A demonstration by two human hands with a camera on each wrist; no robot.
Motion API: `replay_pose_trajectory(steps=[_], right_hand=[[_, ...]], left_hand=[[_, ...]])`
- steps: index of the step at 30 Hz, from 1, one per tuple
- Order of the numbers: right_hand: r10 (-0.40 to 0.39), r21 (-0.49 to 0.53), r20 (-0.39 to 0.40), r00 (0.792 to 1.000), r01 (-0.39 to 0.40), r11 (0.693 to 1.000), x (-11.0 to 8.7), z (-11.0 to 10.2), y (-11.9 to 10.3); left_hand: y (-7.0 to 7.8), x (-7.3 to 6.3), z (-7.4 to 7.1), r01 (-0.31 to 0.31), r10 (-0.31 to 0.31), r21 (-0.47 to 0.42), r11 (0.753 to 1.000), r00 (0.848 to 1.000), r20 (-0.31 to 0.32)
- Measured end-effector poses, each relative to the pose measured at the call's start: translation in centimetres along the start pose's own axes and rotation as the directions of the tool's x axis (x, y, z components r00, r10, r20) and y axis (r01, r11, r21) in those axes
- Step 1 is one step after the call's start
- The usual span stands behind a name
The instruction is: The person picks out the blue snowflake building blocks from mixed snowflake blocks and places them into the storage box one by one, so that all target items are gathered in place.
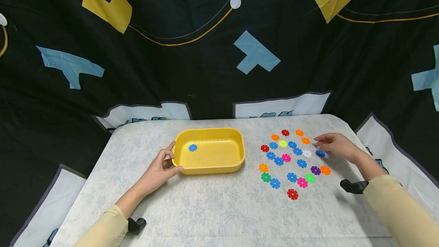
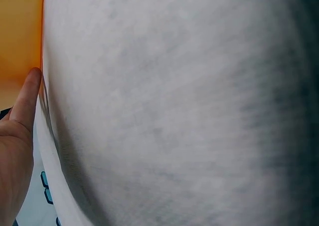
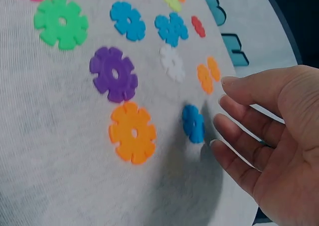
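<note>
A shallow yellow plastic tray stands left of the discs, with one blue snowflake disc on its floor. My left hand holds the tray's left end, fingers at the rim and thumb along the front corner. In the left wrist view the thumb lies against the tray wall. Over the right edge of the scattered discs is my right hand, fingers loosely bent and apart, nothing between them. Just below its fingertips lies a blue snowflake disc, with the hand's shadow around it.
Several flat snowflake discs lie spread right of the tray, among them a purple one, an orange one, a white one and a red one. A pale patterned cloth covers the table. Behind hangs a dark printed curtain.
</note>
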State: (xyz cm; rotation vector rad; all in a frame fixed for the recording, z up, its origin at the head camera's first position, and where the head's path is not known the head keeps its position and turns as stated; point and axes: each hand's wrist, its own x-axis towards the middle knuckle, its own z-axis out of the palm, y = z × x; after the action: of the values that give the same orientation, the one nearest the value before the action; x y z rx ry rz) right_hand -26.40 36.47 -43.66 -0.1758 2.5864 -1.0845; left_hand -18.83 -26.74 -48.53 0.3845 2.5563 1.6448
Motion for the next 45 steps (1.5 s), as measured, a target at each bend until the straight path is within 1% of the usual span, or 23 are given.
replay_pose_trajectory(steps=[4,11,21,30,36,45], right_hand=[[0.019,0.002,0.002,1.0,-0.019,1.0,-0.1,-0.1,0.8],[0.035,0.013,0.025,0.999,-0.035,0.999,-0.3,-0.6,2.1],[0.069,0.033,0.078,0.995,-0.072,0.997,-0.7,-1.1,2.8],[0.051,0.044,0.081,0.995,-0.055,0.998,-0.6,-0.5,3.1],[0.025,0.012,0.069,0.997,-0.026,1.0,-0.4,-0.2,3.3],[0.015,0.002,0.053,0.998,-0.015,1.0,-0.4,0.2,3.5]], left_hand=[[0.0,0.1,0.0,0.005,-0.005,0.009,1.0,1.0,0.0],[0.1,-0.1,0.0,0.015,-0.015,-0.026,1.0,1.0,0.003],[0.1,0.0,0.0,0.016,-0.016,-0.013,1.0,1.0,0.005],[-0.1,0.1,0.1,0.02,-0.02,-0.02,1.0,1.0,0.004],[-0.1,0.2,0.1,0.015,-0.015,-0.019,1.0,1.0,0.005],[0.4,0.2,-0.2,0.027,-0.027,0.027,0.999,1.0,0.005]])
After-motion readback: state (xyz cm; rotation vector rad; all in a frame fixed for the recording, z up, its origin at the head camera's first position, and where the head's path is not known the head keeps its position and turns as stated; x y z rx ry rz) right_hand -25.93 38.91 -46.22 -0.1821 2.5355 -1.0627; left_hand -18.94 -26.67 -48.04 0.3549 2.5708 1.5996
